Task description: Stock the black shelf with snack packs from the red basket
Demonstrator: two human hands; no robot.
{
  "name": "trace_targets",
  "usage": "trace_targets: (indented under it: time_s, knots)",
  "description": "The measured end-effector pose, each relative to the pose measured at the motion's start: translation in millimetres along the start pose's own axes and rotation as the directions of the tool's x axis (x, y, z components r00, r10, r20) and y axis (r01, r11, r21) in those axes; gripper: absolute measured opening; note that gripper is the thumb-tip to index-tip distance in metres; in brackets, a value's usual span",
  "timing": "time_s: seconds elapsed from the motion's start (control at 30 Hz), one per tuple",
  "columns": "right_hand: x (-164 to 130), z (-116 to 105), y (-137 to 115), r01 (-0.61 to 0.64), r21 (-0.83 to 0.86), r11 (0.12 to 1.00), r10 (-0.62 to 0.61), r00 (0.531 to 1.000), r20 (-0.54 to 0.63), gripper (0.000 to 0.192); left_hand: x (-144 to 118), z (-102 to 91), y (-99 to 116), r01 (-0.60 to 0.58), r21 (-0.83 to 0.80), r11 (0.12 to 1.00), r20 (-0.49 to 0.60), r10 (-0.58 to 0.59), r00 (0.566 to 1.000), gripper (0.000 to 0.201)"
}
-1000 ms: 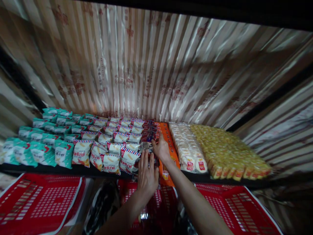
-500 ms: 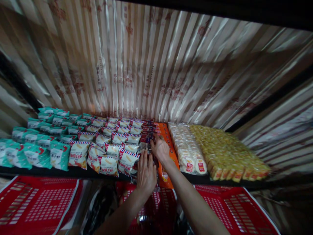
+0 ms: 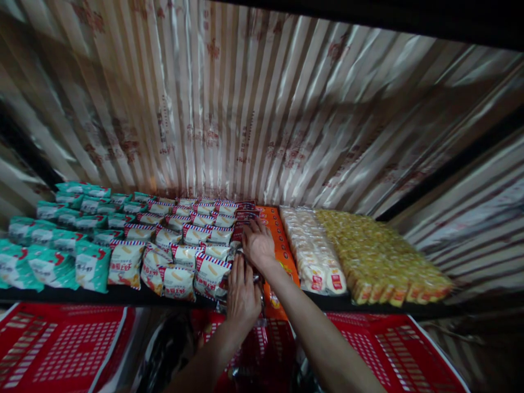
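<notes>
A narrow column of dark purple-brown snack packets (image 3: 244, 214) runs front to back on the shelf. My right hand (image 3: 259, 243) lies over the middle of that column, its fingers stretched forward on the packets. Nearer the shelf's front edge, my left hand (image 3: 244, 295) rests on the front dark packets with its fingers extended. White snack bags (image 3: 212, 274) with red and blue striped tops stand just left of my left hand. To the right of the column lies a flat orange package (image 3: 282, 248), partly hidden by my right forearm.
Teal snack bags (image 3: 53, 266) fill the shelf's left end. White clear-wrapped packs (image 3: 311, 245) and yellow wrapped packs (image 3: 376, 256) sit to the right. Below the shelf are a red basket (image 3: 61, 344) on the left and another red basket (image 3: 393, 349) on the right. Striped sheeting (image 3: 229, 98) covers the back.
My right hand has flattened and shifted slightly left over the dark packets; its fingers were more curled at a packet's edge before. My left hand stays nearly in place.
</notes>
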State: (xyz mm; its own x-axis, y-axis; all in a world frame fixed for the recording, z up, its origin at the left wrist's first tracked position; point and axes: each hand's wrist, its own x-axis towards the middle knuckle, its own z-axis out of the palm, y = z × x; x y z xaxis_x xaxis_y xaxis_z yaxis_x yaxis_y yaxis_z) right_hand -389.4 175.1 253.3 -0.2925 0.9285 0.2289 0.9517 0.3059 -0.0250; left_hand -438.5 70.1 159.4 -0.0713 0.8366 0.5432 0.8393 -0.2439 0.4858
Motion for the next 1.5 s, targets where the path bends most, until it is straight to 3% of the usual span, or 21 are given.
trace_targets:
  time_s: [0.17,0.53,0.97,1.1,1.27,1.37,1.5]
  knots:
    - [23.1,10.2,-1.3,0.025,-0.033,0.999,-0.021,0.991,0.136,0.047,-0.7,3.9,-0.2,-0.002,0.018,1.0,-0.029,0.003,1.0,0.048]
    - [42.2,22.0,8.7,0.071,0.001,0.997,-0.069,0.969,0.238,0.044,6.9,1.8,4.5,0.024,0.025,0.999,-0.012,-0.023,1.0,0.046]
    - [46.1,18.1,8.0,0.069,0.042,0.997,-0.077,0.968,0.238,0.041,8.4,1.5,3.3,0.029,0.002,1.0,-0.025,-0.029,0.999,0.044]
    - [43.5,16.8,7.8,0.097,0.057,0.994,-0.105,0.981,0.161,0.041,7.7,1.1,3.4,0.031,0.032,0.999,-0.024,-0.031,0.999,0.043]
    - [28.0,8.5,11.4,0.081,0.14,0.987,-0.076,0.996,-0.041,0.037,5.8,-2.6,3.7,0.016,0.038,0.999,-0.02,-0.016,1.0,0.046]
    - [-0.8,5.3,18.8,0.056,0.297,0.953,0.009,0.977,-0.213,0.035,4.0,-7.6,4.4,-0.004,0.028,1.0,0.003,0.004,1.0,0.05]
    - [-70.3,7.4,28.7,0.076,0.519,0.852,0.134,0.925,-0.355,0.035,-5.8,-20.7,4.7,-0.047,-0.035,0.998,0.012,0.048,0.999,0.048]
